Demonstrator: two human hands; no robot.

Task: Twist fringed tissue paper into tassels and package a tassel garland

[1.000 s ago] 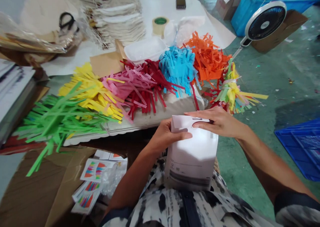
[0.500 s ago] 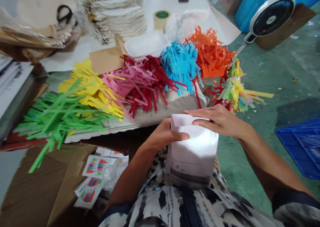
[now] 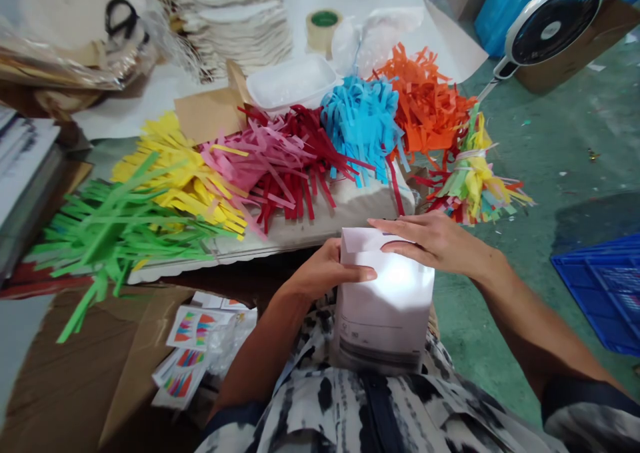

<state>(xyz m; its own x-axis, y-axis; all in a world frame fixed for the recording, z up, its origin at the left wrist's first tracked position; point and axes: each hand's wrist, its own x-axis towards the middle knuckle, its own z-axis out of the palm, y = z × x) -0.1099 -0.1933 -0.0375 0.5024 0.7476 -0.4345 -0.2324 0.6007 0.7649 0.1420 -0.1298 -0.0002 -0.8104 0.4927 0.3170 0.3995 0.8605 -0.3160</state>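
Observation:
In front of my body stands a white paper packet [image 3: 383,300] with small print and a grey band near its bottom. Its upper edge has a folded flap, and a bright patch of light falls on its front. My left hand [image 3: 333,268] grips the upper left side, thumb across the front and fingers hidden behind. At the upper right corner, my right hand [image 3: 434,241] is closed over the top edge, fingers lying along the flap. Just beyond the packet, the table edge carries heaps of cut paper strips: red [image 3: 300,196], blue [image 3: 361,130] and orange [image 3: 427,106].
Pink [image 3: 263,160], yellow [image 3: 175,173] and green strips [image 3: 110,230] lie leftward. A tied multicolour bundle [image 3: 473,173] hangs at the table corner beside a fan [image 3: 553,26]. Below left, a cardboard box [image 3: 115,373] holds printed cards [image 3: 197,326]. A blue crate [image 3: 600,293] stands right.
The view has shifted slightly. Both hands keep nearly the same hold on the white paper packet. The strips of the tied bundle at the right have shifted.

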